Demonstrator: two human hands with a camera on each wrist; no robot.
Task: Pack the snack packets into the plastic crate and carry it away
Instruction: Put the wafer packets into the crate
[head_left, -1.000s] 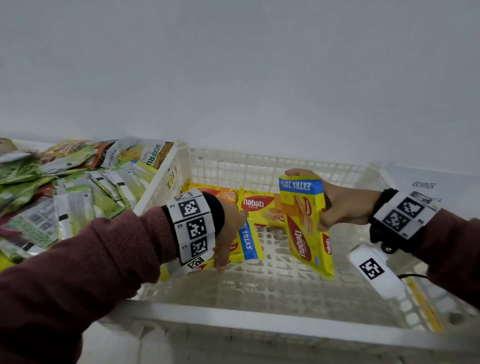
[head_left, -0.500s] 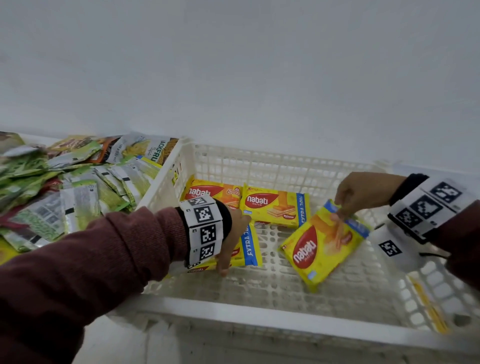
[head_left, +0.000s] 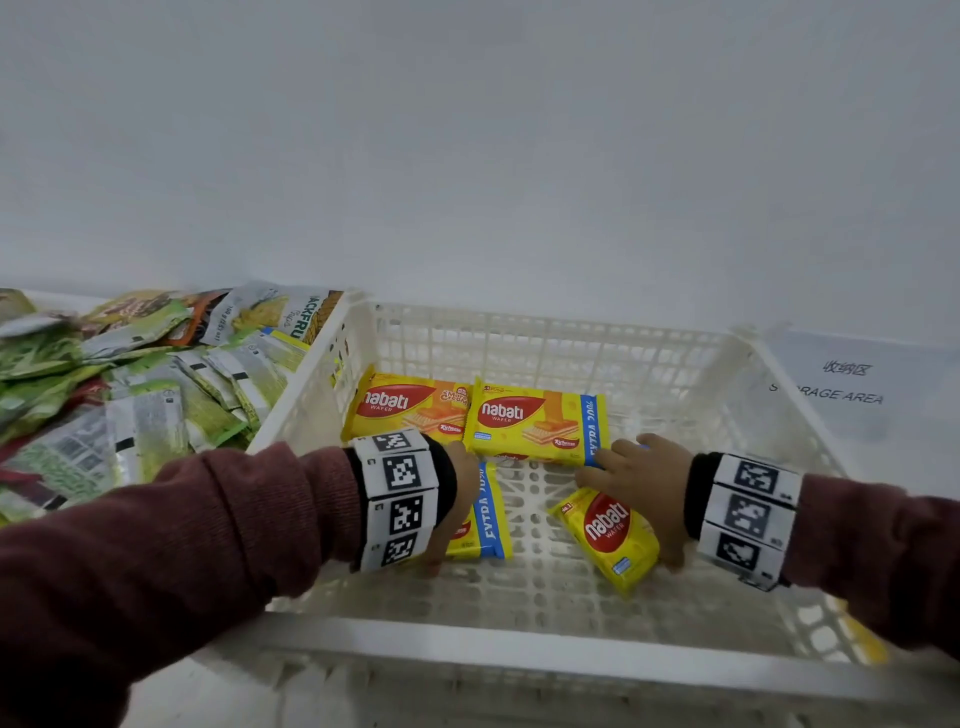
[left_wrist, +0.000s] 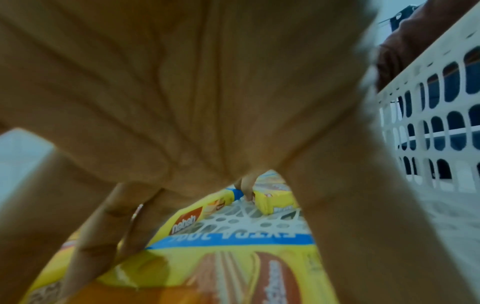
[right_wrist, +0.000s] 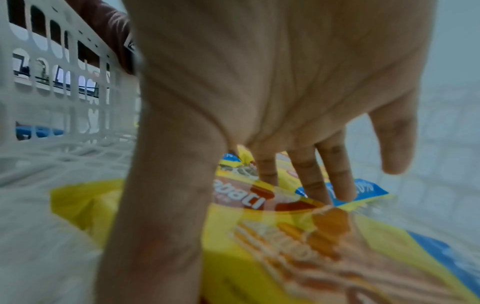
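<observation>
Fingers (right_wrist: 309, 174) splayed flat press glossy yellow packet (head_left: 608, 540) (latticed plastic crate (head_left: 545, 348)).

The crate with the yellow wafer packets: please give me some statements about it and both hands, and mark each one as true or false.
1. Four yellow Nabati packets lie inside the white crate. True.
2. The right hand holds a packet upright above the crate. False: it rests on a packet lying on the crate floor.
3. The left hand rests on a packet in the crate. True.
4. The green snack packets are piled to the right of the crate. False: they are to its left, outside it.
</observation>
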